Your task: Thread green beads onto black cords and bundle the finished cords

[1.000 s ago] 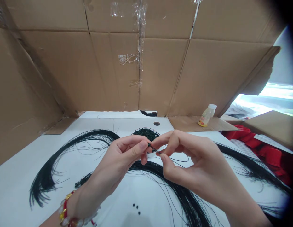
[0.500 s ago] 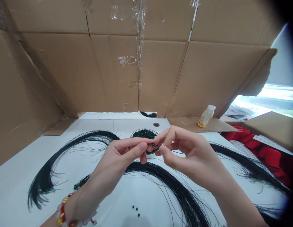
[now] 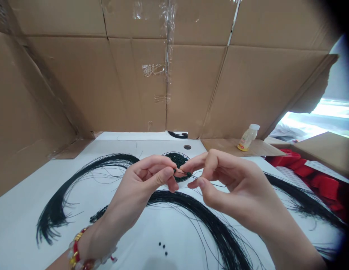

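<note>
A small dark bead (image 3: 188, 174) sits on a thin black cord (image 3: 211, 184) in the air above the white bench (image 3: 19, 221), just in front of the dish of beads. The left hand (image 3: 148, 183) is closed in a pinch: its thumb and forefinger press together on the end of the cord, right beside the bead, and the other fingers are curled under. The right hand (image 3: 230, 183) is also nearly closed at the tips, with forefinger and thumb meeting at the bead from the other side; its middle finger is bent below, a little apart, and the cord runs out under this hand toward the right. The two hands almost touch each other at the fingertips.

On the left wrist there is a bracelet (image 3: 78, 255) with red, gold and pale beads.

Directly behind the fingertips stands a small round dish (image 3: 177, 159) filled with dark beads, partly hidden by the fingers. Under the hands a thick bundle of black cords (image 3: 214, 228) lies on the bench in a long curve. A second bundle (image 3: 67, 187) curves away on the left side, and its ends spread out loose. Three loose beads (image 3: 162, 247) lie on the bench near the lower edge, between the two forearms.

Further back, a small pale bottle (image 3: 247, 137) with a white cap stands upright on a cardboard flap. Cardboard walls (image 3: 107, 82) close the bench at the back and on the left. On the right are red things (image 3: 312, 176), too blurred to tell what they are.
</note>
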Available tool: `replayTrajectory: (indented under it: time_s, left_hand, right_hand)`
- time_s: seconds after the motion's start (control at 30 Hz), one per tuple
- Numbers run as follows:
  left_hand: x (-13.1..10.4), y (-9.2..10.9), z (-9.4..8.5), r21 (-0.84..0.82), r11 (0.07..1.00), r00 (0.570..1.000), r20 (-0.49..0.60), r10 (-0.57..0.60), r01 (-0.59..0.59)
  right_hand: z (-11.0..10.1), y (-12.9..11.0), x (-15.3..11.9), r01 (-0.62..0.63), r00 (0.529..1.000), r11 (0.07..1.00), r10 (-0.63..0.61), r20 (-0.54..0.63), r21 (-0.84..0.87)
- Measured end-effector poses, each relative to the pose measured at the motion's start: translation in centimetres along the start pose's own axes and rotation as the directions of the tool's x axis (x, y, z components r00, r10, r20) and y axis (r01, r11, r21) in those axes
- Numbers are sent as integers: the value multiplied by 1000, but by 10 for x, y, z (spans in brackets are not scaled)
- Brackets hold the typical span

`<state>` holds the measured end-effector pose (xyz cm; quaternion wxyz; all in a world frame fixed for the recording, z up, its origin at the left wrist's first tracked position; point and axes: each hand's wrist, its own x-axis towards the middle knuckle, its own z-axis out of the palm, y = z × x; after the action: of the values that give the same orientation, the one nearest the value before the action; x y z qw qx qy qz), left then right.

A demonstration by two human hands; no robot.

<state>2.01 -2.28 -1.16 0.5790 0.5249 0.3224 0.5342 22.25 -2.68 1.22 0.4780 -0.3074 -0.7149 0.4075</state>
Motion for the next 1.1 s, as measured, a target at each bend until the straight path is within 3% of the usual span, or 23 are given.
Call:
replayTrajectory:
  time_s: [0.3, 0.53, 1.1]
  left_hand:
    - [-3, 2, 5, -12, 1000, 999, -44, -22, 22]
    - [-5, 3, 6, -3, 1000, 998, -60, -23, 23]
    - [-2, 1, 8, 14, 1000, 991, -129, 21, -20]
  right_hand:
    - [6, -1, -6, 90, 992, 980, -104, -67, -178]
    - [7, 0, -7, 92, 990, 957, -116, -74, -276]
    - [11, -2, -8, 168, 977, 913, -205, -61, -372]
